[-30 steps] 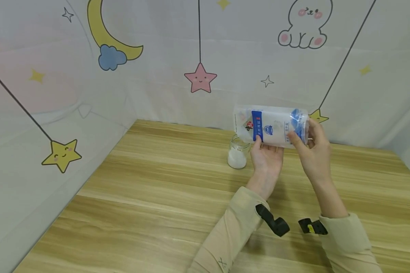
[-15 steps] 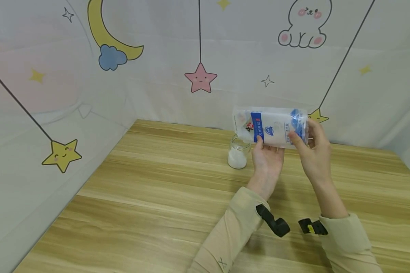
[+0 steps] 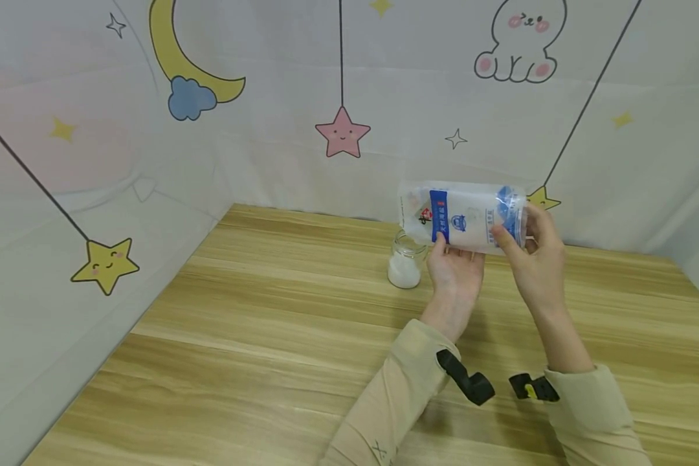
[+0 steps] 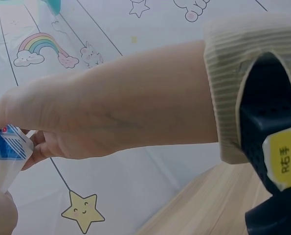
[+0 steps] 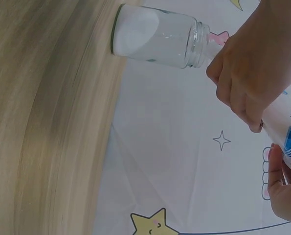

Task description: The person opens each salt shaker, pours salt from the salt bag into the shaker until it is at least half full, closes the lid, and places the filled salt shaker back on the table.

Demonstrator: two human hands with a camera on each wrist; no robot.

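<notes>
Head view: bag across left hand, in right hand.

A fabric-walled booth: star-and-moon cloth behind and beside a wood-grain table

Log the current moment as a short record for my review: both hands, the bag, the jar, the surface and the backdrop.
left hand: holds the bag from below, thumb on its front
right hand: grips one end
bag: blue-and-white print, held sideways, other end at the jar's mouth
jar: clear glass, upright, partly filled with white contents
pouring: cannot tell
surface: wood-grain table
backdrop: printed cloth
</notes>
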